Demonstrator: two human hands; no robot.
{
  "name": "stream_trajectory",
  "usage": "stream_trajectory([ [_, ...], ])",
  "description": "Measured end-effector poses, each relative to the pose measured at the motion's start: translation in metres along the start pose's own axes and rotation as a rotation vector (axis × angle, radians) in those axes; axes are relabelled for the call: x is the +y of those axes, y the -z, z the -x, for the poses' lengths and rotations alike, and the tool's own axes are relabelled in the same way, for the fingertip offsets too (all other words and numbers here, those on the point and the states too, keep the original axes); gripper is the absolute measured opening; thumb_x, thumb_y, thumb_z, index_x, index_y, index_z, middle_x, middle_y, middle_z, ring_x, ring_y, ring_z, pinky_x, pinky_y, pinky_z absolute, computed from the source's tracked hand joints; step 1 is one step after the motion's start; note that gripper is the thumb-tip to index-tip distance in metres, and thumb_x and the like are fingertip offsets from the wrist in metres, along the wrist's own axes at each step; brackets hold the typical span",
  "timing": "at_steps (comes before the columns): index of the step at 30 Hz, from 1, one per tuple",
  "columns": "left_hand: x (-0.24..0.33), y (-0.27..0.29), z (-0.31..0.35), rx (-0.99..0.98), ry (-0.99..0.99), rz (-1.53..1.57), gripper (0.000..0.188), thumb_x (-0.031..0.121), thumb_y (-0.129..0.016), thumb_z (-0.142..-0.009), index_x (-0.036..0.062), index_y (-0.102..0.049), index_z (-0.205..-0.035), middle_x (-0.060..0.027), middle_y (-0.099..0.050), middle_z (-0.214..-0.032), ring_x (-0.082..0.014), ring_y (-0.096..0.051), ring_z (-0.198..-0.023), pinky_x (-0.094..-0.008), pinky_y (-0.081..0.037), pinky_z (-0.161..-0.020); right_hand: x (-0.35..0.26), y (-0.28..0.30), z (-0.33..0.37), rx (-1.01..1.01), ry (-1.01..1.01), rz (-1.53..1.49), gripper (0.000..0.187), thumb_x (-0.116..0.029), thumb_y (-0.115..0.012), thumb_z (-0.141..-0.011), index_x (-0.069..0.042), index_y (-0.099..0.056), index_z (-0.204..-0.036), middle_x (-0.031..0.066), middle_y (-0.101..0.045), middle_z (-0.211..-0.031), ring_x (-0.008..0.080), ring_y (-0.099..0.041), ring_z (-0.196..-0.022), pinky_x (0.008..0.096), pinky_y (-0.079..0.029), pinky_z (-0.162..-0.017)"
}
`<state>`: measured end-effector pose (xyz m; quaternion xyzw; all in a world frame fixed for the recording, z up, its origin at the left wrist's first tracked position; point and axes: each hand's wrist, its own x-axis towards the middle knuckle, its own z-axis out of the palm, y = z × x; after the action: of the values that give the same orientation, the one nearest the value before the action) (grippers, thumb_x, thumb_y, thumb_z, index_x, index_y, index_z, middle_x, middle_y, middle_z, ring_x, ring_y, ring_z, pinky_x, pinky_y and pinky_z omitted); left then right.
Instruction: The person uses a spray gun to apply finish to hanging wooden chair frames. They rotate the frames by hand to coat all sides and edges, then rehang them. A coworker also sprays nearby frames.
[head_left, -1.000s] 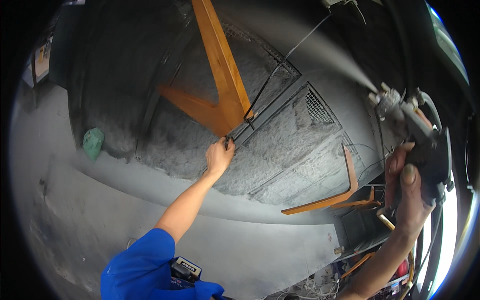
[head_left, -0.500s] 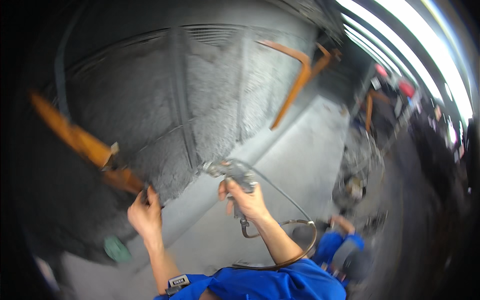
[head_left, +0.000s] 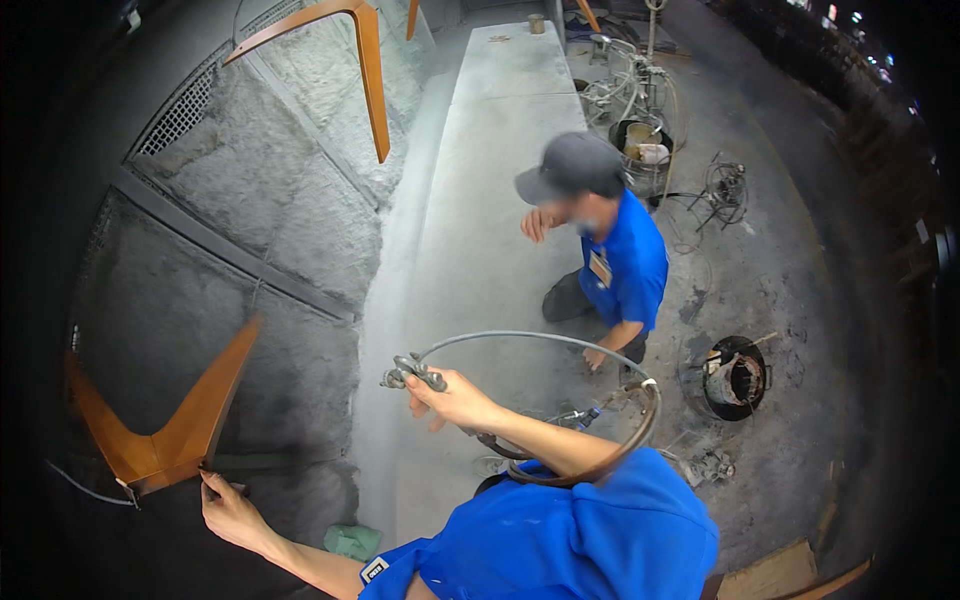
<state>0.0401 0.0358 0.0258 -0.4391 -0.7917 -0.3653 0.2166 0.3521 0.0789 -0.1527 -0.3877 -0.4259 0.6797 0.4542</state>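
My right hand (head_left: 455,398) is wrapped round a metal spray gun (head_left: 412,374), its nozzle pointing left. A grey hose (head_left: 530,334) arches from the gun back over my forearm. At the left a V-shaped, orange-brown wooden piece (head_left: 178,450) hangs with its two arms pointing up. My left hand (head_left: 232,512) is at the lower right corner of this piece, fingers closed in a pinch there; a small dark part shows at the fingertips. A thin cord or wire (head_left: 90,488) runs to the piece's lower left corner.
Another bent wooden piece (head_left: 365,60) hangs farther off before the dusty filter wall (head_left: 290,150). Close on my right stands a co-worker in blue (head_left: 635,265). Beyond lie a pot (head_left: 735,378), hoses (head_left: 725,190) and pump gear (head_left: 635,90). A green cloth (head_left: 352,541) lies low left.
My view has swung to the right, bringing the co-worker into fuller sight. The wooden piece has turned and now shows its full V. The spray gun stays in my right hand.
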Motion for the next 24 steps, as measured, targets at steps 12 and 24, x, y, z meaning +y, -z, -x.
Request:
stream_trajectory([
  [12, 0.035, 0.025, -0.05, -0.09, -0.419, -0.283, 0.032, 0.022, -0.053, -0.106, -0.0013, -0.059, -0.086, -0.0212, -0.058, -0.07, -0.0413, -0.059, -0.064, -0.0458, -0.045, -0.058, -0.021, 0.038, -0.002, 0.042, -0.113, -0.213, 0.07, -0.064, -0.052, -0.099, 0.001, -0.057, -0.123, 0.0133, -0.069, -0.106, 0.012, -0.062, -0.08, 0.0273, -0.057, -0.05],
  [24, 0.089, 0.041, -0.048, -0.137, -0.675, -0.437, 0.018, 0.016, -0.059, -0.099, 0.0067, -0.059, -0.084, -0.0143, -0.064, -0.076, -0.0354, -0.066, -0.073, -0.0481, -0.052, -0.063, -0.03, 0.057, 0.017, -0.139, 0.028, -0.331, 0.064, -0.051, -0.052, -0.105, -0.006, -0.046, -0.15, 0.0093, -0.067, -0.097, 0.013, -0.062, -0.081, 0.0279, -0.056, -0.05],
])
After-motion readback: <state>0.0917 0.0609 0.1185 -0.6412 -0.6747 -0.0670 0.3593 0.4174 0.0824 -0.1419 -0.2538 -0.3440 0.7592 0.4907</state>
